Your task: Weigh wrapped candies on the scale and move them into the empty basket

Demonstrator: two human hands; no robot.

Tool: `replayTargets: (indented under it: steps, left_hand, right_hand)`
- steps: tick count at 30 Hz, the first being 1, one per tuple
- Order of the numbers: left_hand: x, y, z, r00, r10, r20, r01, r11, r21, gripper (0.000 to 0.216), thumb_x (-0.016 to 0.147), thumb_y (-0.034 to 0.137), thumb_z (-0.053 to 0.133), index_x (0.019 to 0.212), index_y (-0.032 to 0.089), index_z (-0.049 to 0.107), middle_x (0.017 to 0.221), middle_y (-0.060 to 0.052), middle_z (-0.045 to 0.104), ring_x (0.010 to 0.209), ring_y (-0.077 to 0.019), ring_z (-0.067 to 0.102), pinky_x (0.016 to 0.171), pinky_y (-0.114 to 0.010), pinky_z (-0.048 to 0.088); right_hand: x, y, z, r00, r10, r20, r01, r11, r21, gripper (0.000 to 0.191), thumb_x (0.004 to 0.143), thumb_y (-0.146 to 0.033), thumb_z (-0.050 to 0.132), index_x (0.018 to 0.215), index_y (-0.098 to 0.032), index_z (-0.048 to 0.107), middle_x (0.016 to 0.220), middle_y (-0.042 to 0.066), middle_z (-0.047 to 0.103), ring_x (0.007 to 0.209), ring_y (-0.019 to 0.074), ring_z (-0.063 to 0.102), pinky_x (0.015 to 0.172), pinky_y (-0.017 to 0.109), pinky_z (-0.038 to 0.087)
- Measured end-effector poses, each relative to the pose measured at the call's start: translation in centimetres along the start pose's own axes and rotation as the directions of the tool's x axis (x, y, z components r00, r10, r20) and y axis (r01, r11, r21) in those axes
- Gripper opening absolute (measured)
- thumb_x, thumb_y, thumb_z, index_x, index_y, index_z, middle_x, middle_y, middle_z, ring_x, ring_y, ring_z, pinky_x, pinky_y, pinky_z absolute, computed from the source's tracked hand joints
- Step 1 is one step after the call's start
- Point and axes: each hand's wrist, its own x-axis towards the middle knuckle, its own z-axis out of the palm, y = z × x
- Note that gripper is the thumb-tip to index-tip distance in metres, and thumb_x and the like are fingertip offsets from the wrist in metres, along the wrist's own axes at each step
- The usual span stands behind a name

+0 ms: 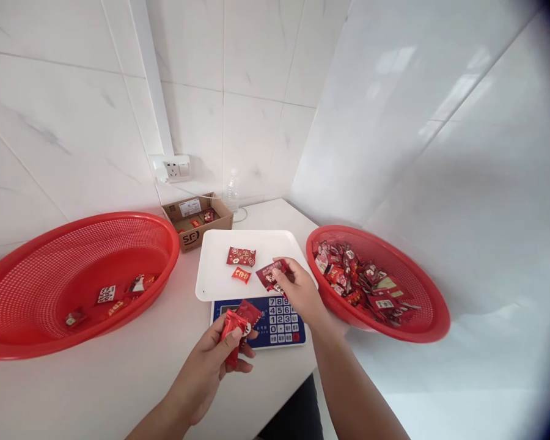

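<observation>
Several red snack packets (231, 339) are pinched in my left hand (213, 351), in front of the blue keypad of a digital scale (275, 340). My right hand (299, 290) grips dark red snack packets (270, 275) above the right side of the scale's white tray (213, 287); how many it holds I cannot tell. On the tray lie a dark red packet (241, 256) with pale print and a smaller bright red packet (241, 275). My left fingers partly hide the scale's display.
A red basket (36, 244) with a few packets stands at left, another red basket (428, 311) heaped with packets at right. Behind the tray are a cardboard box (211, 231) with packets inside, a clear bottle (232, 192) and a wall socket (172, 169) with a cable.
</observation>
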Motion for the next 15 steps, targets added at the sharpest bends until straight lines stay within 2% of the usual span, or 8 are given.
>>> replayTargets:
  steps: [3, 6, 10, 15]
  left_hand:
    - [-0.4, 0.0, 0.0, 1.0, -0.012, 0.025, 0.011, 0.999, 0.046, 0.028, 0.083, 0.044, 0.056, 0.1, 0.023, 0.06, 0.098, -0.003, 0.059, 0.078, -0.0146, 0.056, 0.068, -0.029, 0.05]
    - [-0.7, 0.0, -0.2, 0.999, -0.004, 0.04, 0.0, 0.995, 0.104, 0.027, 0.083, 0.044, 0.056, 0.099, 0.023, 0.06, 0.098, -0.004, 0.059, 0.079, -0.015, 0.056, 0.07, -0.029, 0.049]
    - [-0.9, 0.1, -0.6, 0.999, 0.003, 0.033, -0.008, 0.988, 0.152, 0.027, 0.084, 0.045, 0.054, 0.099, 0.023, 0.06, 0.1, -0.004, 0.059, 0.081, -0.0151, 0.055, 0.072, -0.029, 0.047]
    - [-0.3, 0.2, -0.6, 1.0, 0.002, 0.028, -0.007, 0.984, 0.179, 0.028, 0.083, 0.046, 0.055, 0.099, 0.023, 0.06, 0.097, -0.003, 0.06, 0.079, -0.0147, 0.055, 0.07, -0.028, 0.046]
  right_hand:
    - [1.9, 0.9, 0.3, 0.999, -0.027, 0.022, 0.029, 0.99, -0.138, 0.038, 0.082, -0.038, 0.052, 0.115, -0.021, 0.053, 0.099, 0.005, 0.065, 0.088, 0.018, 0.063, 0.081, 0.034, 0.05]
    - [3.0, 1.7, 0.5, 0.994, -0.092, -0.056, 0.068, 0.942, -0.328, 0.044, 0.08, -0.033, 0.054, 0.122, -0.021, 0.052, 0.108, 0.009, 0.064, 0.095, 0.0204, 0.061, 0.086, 0.037, 0.048]
    - [3.4, 2.2, 0.3, 0.975, -0.201, -0.09, 0.142, 0.887, -0.439, 0.036, 0.081, -0.027, 0.051, 0.116, -0.019, 0.057, 0.116, 0.01, 0.062, 0.106, 0.0216, 0.057, 0.094, 0.039, 0.043]
    - [3.5, 2.2, -0.1, 0.969, -0.24, -0.054, 0.174, 0.824, -0.539, 0.028, 0.082, -0.022, 0.049, 0.105, -0.018, 0.064, 0.109, 0.01, 0.066, 0.1, 0.0217, 0.06, 0.091, 0.038, 0.046]
